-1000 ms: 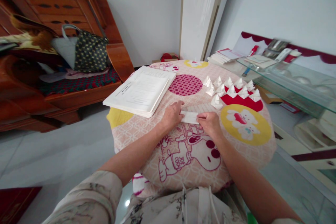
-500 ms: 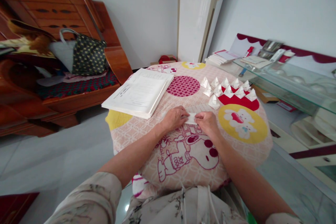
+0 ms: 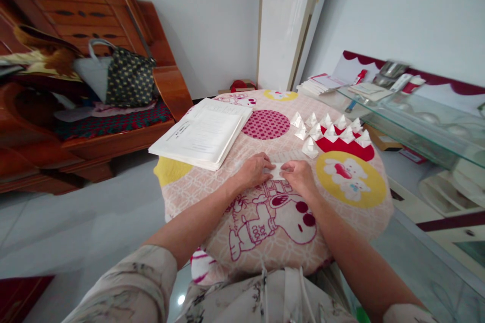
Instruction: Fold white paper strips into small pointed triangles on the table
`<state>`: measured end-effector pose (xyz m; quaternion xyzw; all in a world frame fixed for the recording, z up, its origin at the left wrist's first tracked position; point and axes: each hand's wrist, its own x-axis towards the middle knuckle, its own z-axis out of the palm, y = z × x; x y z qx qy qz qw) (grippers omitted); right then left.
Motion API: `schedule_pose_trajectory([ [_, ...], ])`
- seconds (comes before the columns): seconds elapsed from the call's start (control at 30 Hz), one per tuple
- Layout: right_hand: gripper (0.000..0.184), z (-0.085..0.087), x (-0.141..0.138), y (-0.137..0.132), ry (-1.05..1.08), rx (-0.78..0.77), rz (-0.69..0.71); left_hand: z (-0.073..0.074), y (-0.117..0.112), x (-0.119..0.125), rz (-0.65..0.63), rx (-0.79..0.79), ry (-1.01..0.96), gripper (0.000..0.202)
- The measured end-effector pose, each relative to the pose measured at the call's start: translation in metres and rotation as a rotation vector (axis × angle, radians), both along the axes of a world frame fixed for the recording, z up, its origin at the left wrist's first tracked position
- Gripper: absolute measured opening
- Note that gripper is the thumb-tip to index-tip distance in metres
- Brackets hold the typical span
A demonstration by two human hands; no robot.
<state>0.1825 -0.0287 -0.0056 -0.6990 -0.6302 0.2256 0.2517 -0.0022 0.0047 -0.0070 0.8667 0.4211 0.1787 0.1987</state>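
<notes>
A small folded piece of white paper (image 3: 277,171) lies on the cloth-covered round table (image 3: 197,197) close in front of me. My left hand (image 3: 256,169) grips its left end, fingers bent and pressed together. At the right end, my right hand (image 3: 299,175) pinches the paper the same way. Both thumbs and fingertips partly hide the paper's ends. Several small folded paper boats (image 3: 310,147) stand in rows beyond my right hand. Left of my hands rests a thick stack of printed paper sheets (image 3: 200,133).
A glass shelf (image 3: 417,116) with metal bowls and a cup adjoins the table's right side. More papers (image 3: 322,83) are piled at the back right. A wooden bench (image 3: 113,146) bearing a dotted bag (image 3: 131,78) stands at left. A tall white air conditioner (image 3: 284,35) is behind.
Both hands stay at the paper's two ends with hardly any movement. The whole view has shifted very slightly; the paper boats and the sheet stack stand as before.
</notes>
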Motion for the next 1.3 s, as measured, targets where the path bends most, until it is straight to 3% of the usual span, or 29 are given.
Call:
schedule_pose_trajectory([
  [0.33, 0.011, 0.01, -0.016, -0.005, -0.138, -0.058, 0.061, -0.002, 0.002, 0.0, -0.028, 0.012, -0.016, 0.031],
  [0.73, 0.008, 0.01, -0.004, -0.002, -0.127, -0.098, 0.08, 0.002, 0.0, -0.004, -0.026, -0.012, -0.002, 0.04],
  [0.97, 0.006, -0.001, 0.028, 0.002, 0.046, -0.062, 0.092, 0.001, 0.001, -0.005, -0.022, -0.023, -0.022, 0.04],
  [1.07, 0.007, -0.006, 0.028, 0.004, 0.293, -0.024, 0.092, -0.001, 0.002, -0.004, -0.025, -0.026, -0.033, 0.039],
  [1.13, 0.012, -0.008, 0.02, 0.003, 0.343, 0.01, 0.121, -0.003, 0.003, -0.003, -0.009, -0.031, -0.046, 0.038],
  [1.3, 0.006, -0.002, -0.001, -0.001, -0.014, 0.048, 0.176, -0.007, 0.005, -0.001, 0.032, -0.05, -0.092, 0.039],
])
